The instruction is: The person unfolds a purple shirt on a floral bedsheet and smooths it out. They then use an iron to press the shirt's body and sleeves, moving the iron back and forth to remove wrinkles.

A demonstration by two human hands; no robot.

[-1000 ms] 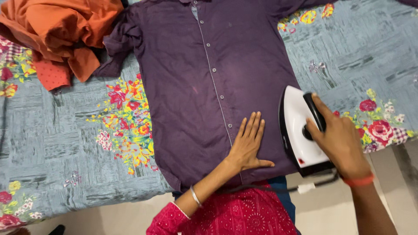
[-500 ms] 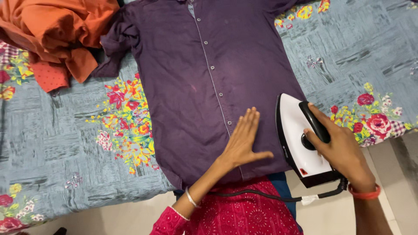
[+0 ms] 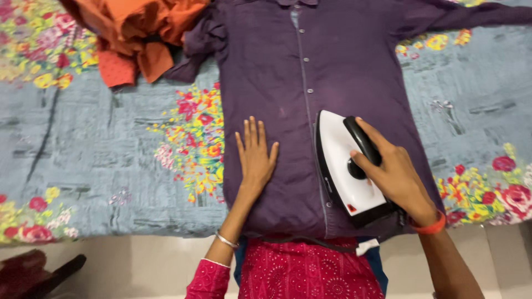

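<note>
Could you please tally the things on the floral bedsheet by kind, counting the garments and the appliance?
Shirts laid flat: 1, the purple shirt, with the left hand flat on it
Crumpled garments: 1, the orange garment
Irons: 1, the white iron, gripped by the right hand
Total: 3

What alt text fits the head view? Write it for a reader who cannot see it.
A person's right hand grips the black handle of a white iron resting on a dark purple button-up shirt, while the left hand lies flat on the shirt beside it. The shirt is spread on a grey floral bedsheet, with crumpled orange clothes at the top left.
</note>
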